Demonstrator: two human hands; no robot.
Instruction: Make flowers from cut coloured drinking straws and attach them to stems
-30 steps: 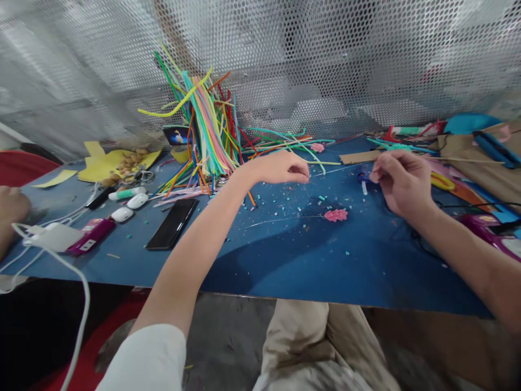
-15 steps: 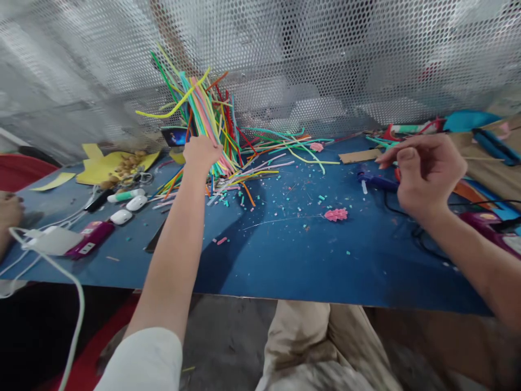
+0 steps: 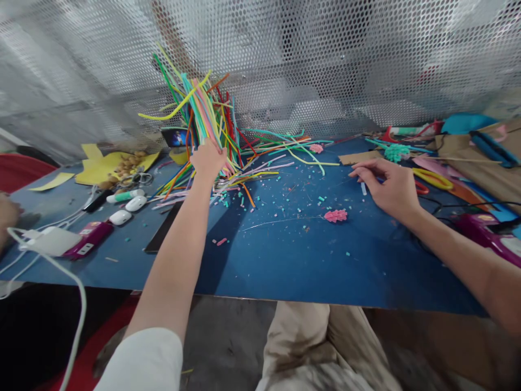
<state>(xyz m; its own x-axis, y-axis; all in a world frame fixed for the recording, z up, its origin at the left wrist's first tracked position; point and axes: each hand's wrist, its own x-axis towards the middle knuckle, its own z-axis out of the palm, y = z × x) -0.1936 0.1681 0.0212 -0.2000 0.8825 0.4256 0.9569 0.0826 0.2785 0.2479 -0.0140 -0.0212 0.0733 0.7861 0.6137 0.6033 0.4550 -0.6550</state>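
A tall bundle of coloured pipe cleaners [image 3: 198, 111] leans near the mesh wall. My left hand [image 3: 209, 158] is closed at the lower front of it, with the fingers partly hidden among the stems. Over the right part of the table hovers my right hand [image 3: 385, 182], thumb and fingertips brought together; what they hold, if anything, cannot be made out. Beneath its fingers a purple tool is mostly covered. A pink fuzzy flower piece [image 3: 336, 216] on a thin wire stem lies on the blue table [image 3: 285, 266] between my hands.
Loose pipe cleaners [image 3: 303, 155] and small clippings lie across the middle. To the right are a green fuzzy piece [image 3: 396, 152], yellow-handled scissors [image 3: 433, 178] and cardboard [image 3: 360, 157]. White cables, a purple power strip [image 3: 91, 239] and yellow paper [image 3: 91, 172] lie left. Another person's hand [image 3: 8, 217] shows at the far left edge.
My right hand has moved left and down toward the table, uncovering the green fuzzy piece and the scissors. My left hand has shifted slightly right and down at the bundle.
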